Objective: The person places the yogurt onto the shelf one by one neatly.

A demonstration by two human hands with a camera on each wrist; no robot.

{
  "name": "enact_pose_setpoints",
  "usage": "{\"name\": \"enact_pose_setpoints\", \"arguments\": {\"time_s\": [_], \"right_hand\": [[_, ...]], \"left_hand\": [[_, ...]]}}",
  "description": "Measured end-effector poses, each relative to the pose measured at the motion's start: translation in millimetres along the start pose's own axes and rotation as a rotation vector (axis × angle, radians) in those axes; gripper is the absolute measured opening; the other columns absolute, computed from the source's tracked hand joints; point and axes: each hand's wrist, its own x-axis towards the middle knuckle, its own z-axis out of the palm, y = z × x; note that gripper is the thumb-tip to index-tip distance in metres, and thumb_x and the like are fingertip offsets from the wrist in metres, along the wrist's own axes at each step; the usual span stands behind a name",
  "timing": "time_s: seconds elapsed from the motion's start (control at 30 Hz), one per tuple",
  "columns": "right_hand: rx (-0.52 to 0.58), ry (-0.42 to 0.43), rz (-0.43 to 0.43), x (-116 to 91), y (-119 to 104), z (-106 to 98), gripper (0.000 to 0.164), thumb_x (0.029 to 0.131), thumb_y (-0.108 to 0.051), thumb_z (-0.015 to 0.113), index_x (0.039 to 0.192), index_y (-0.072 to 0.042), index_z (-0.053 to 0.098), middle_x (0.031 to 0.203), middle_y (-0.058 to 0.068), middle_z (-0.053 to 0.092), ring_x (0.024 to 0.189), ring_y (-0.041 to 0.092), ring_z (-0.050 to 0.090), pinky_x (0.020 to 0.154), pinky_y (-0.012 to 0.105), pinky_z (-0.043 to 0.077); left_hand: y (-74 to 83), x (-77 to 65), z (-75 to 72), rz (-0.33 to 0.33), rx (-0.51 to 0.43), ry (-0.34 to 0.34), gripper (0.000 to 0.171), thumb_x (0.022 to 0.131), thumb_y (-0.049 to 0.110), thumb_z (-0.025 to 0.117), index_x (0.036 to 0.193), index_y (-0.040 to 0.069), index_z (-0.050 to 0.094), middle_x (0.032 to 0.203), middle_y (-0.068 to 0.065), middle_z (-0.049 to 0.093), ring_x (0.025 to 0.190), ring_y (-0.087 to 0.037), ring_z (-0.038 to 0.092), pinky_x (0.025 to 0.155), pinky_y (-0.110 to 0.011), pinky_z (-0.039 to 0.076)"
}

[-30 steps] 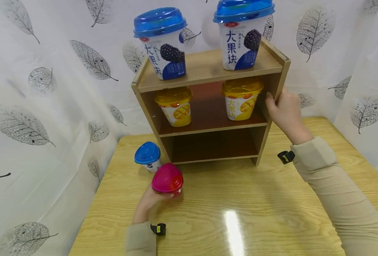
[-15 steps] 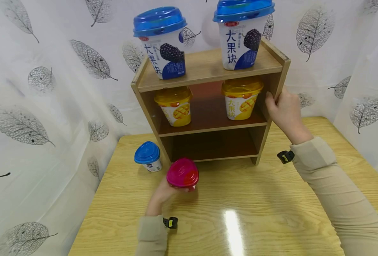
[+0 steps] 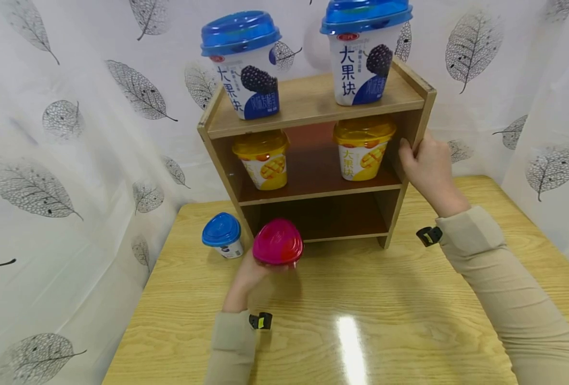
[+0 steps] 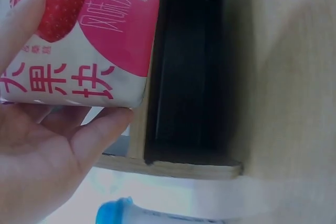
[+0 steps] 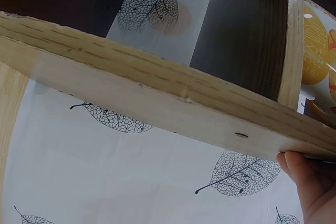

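Note:
A yogurt cup with a pink lid [image 3: 278,241] is gripped by my left hand [image 3: 250,275], in front of the lower left of the wooden shelf unit [image 3: 308,99]. The left wrist view shows a strawberry printed on this cup [image 4: 118,38], with thumb and fingers round its sides and the dark bottom compartment [image 4: 184,72] beside it. My right hand [image 3: 429,167] holds the unit's right side panel at middle-shelf height, thumb on the front edge. In the right wrist view, the right hand's fingers [image 5: 304,179] lie against that panel [image 5: 199,114].
Two blackberry yogurt cups, left [image 3: 248,80] and right [image 3: 361,67], stand on top. Two yellow-lidded cups, left [image 3: 265,166] and right [image 3: 365,155], stand on the middle shelf. A blue-lidded cup [image 3: 222,232] sits on the table [image 3: 385,310], left of the unit.
My left hand has carried the pink-lidded cup rightward, then forward to the bottom compartment's left part. The right hand has stayed on the side panel.

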Motion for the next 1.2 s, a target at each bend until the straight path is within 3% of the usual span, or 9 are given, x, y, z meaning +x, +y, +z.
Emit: {"name": "enact_pose_setpoints", "arguments": {"time_s": [0.2,0.47,0.6,0.7,0.83,1.03,1.2], "right_hand": [[-0.001,-0.003,0.001,1,1,0,0.028,0.086,-0.013,0.047,0.092,0.014,0.054,0.076,0.031,0.059,0.065,0.045,0.056,0.054,0.051,0.042],[-0.003,-0.003,0.007,-1,0,0,0.029,0.086,-0.012,0.047,0.093,0.015,0.054,0.078,0.033,0.059,0.066,0.045,0.056,0.053,0.052,0.043],[-0.009,-0.005,0.003,-1,1,0,0.028,0.086,-0.013,0.047,0.092,0.015,0.054,0.075,0.032,0.058,0.064,0.045,0.056,0.052,0.050,0.042],[-0.016,-0.002,-0.003,-2,1,0,0.027,0.086,-0.012,0.048,0.090,0.014,0.054,0.073,0.032,0.058,0.061,0.044,0.055,0.050,0.049,0.040],[-0.015,0.005,-0.009,-3,-1,0,0.026,0.086,-0.011,0.048,0.088,0.014,0.054,0.071,0.031,0.057,0.060,0.044,0.054,0.049,0.048,0.039],[-0.012,0.024,-0.017,-3,-2,0,0.024,0.086,-0.011,0.049,0.087,0.013,0.054,0.070,0.031,0.058,0.059,0.043,0.054,0.049,0.048,0.038],[-0.018,0.020,-0.016,-2,-2,0,0.024,0.086,-0.011,0.049,0.088,0.012,0.054,0.071,0.030,0.058,0.058,0.042,0.054,0.048,0.047,0.037]], "left_hand": [[-4.6,11.1,-0.9,0.014,-0.023,0.018,0.076,0.069,0.001,0.073,0.133,0.008,0.033,0.127,-0.014,0.044,0.116,-0.029,0.040,0.089,-0.042,0.039],[24.5,20.5,5.3,-0.068,-0.064,0.155,0.075,0.069,-0.003,0.072,0.132,0.005,0.030,0.127,-0.015,0.042,0.118,-0.028,0.037,0.093,-0.042,0.036],[28.1,23.3,9.1,-0.077,-0.006,0.249,0.075,0.069,-0.002,0.072,0.131,0.000,0.029,0.127,-0.019,0.040,0.118,-0.031,0.036,0.097,-0.042,0.030],[12.1,27.7,10.3,-0.071,0.048,0.303,0.074,0.069,0.003,0.073,0.129,0.000,0.030,0.125,-0.018,0.042,0.116,-0.030,0.039,0.096,-0.043,0.031],[-9.3,33.5,11.6,-0.077,0.123,0.352,0.070,0.069,0.010,0.075,0.126,0.000,0.036,0.120,-0.017,0.047,0.112,-0.029,0.043,0.094,-0.043,0.034],[-11.0,35.1,14.2,-0.101,0.207,0.384,0.063,0.071,0.013,0.074,0.121,-0.003,0.039,0.116,-0.020,0.050,0.109,-0.031,0.046,0.093,-0.042,0.035],[-14.6,35.2,15.5,-0.083,0.412,0.449,0.054,0.070,0.019,0.075,0.111,-0.005,0.049,0.105,-0.023,0.058,0.098,-0.032,0.054,0.083,-0.042,0.043]]}}
